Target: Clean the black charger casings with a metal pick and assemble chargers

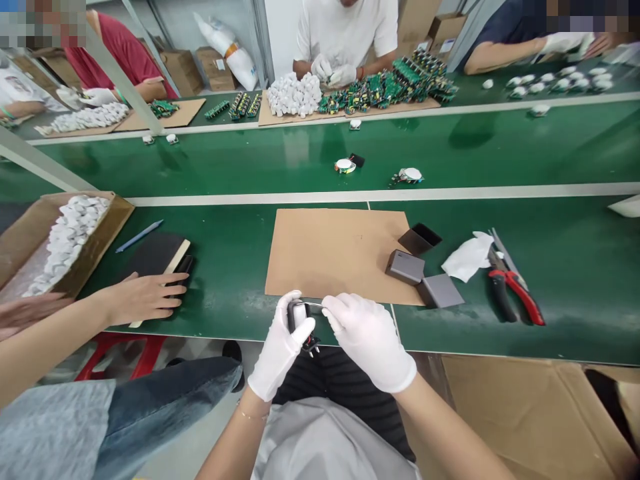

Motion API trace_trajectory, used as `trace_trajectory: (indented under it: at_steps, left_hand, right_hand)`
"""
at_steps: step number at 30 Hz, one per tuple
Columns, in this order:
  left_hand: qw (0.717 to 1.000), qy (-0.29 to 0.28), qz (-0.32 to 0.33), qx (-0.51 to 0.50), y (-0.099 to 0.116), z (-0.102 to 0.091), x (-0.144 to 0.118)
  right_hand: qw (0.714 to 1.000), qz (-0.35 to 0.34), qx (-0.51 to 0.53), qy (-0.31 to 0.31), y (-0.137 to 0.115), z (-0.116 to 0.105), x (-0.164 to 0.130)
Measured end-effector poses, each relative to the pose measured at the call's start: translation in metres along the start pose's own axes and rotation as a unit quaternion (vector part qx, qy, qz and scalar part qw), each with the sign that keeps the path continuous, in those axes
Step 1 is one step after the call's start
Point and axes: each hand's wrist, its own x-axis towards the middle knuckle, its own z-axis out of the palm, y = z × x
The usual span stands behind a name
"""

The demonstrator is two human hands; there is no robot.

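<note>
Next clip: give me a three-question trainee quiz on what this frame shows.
1. True or false: both the left hand and the right hand wear white gloves.
2. What lies right of the cardboard sheet? A) red-handled cutters B) a hammer C) a tape roll
3. Fill in: the left hand grips a small black and white ____.

Key: 1 true; 2 A; 3 plug adapter.

Cardboard sheet [335, 250] lies at table [575, 280] near edge, centre. Three small boxes [405, 265] sit on its right corner; cloth [467, 257] then pliers [515, 287] further right. Carton [60, 243] at left edge, pen [139, 235] beside it.
</note>
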Motion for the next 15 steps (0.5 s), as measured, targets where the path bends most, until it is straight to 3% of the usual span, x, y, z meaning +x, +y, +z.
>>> trace_trajectory:
  at_steps: [9,15]
  left_hand:
    - [0.999,0.013,0.017,0.029,-0.0039,0.0029,0.003]
    - [0.998,0.014,0.027,0.056,-0.0056,0.0027,0.0039]
  right_hand:
    - [0.996,-0.01,-0.081,0.021,-0.0019,-0.0081,0.0014]
    - [0.998,-0.006,-0.055,0.016,-0.0013,-0.0061,0.0013]
